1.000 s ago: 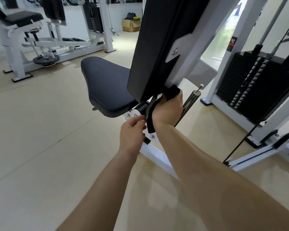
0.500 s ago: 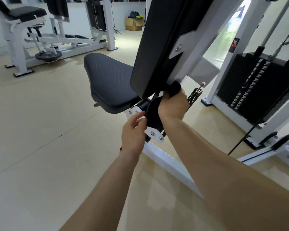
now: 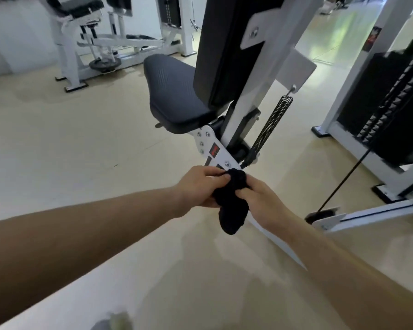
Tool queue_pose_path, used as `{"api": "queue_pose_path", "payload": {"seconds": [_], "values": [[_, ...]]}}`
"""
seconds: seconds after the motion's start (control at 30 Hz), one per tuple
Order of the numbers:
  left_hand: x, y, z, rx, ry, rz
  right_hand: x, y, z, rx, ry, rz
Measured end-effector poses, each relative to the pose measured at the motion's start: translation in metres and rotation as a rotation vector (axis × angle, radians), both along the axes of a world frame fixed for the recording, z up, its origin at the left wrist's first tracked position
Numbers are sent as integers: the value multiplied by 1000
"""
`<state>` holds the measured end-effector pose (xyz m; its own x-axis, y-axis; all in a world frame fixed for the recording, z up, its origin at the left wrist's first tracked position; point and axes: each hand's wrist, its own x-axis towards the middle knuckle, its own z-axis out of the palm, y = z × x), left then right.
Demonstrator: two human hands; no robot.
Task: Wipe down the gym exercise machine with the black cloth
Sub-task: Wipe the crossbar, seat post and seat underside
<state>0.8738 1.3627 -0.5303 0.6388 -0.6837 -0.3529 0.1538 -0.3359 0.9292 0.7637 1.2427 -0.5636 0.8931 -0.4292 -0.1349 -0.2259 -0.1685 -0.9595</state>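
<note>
The exercise machine has a black seat pad [image 3: 174, 96], a tall black back pad [image 3: 227, 46] and a white steel frame [image 3: 211, 145] with a coil spring [image 3: 272, 127]. A bunched black cloth [image 3: 231, 201] hangs between both hands, just below the white bracket under the seat. My left hand [image 3: 198, 186] pinches the cloth from the left. My right hand [image 3: 260, 198] grips it from the right. The lower white frame bar runs under my right wrist, partly hidden.
A black weight stack [image 3: 389, 110] in a white frame stands at the right, with a cable [image 3: 343, 182] running down to a floor bar [image 3: 372, 213]. Another white machine [image 3: 91, 46] stands at the back left. Beige floor spreads to the left and front.
Both hands came down from the bottom edge of the back pad to below the seat bracket. The cloth, earlier pressed on the machine by my right hand, is now held by both hands.
</note>
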Motion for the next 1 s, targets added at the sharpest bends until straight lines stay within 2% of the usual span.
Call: {"api": "queue_pose_path", "payload": {"seconds": [0.1,0.23,0.37,0.4,0.5,0.6,0.7,0.8,0.87,1.0], "values": [[26,-4,-13,-18,-20,-34,13,-2,-16,25,-38,-69],[80,-11,-63,-81,-1,97,76,9,-55,-230,-17,-253],[143,-16,-104,-153,-8,54,138,17,-98,-140,-93,-479],[155,-18,-112,-171,-29,15,150,18,-107,-135,-118,-552],[180,-25,-129,-243,-111,-51,184,20,-120,-287,-189,-693],[199,-35,-148,-306,-341,56,205,20,-127,-430,-210,-782],[205,-45,-157,-370,-477,224,219,18,-133,-661,-317,-785],[204,-61,-155,-493,-549,242,230,7,-135,-988,-450,-651],[209,-75,-157,-533,-619,273,237,-9,-139,-1217,-433,-546],[223,-92,-161,-426,-706,359,227,-47,-142,-1646,-290,-458]]}}
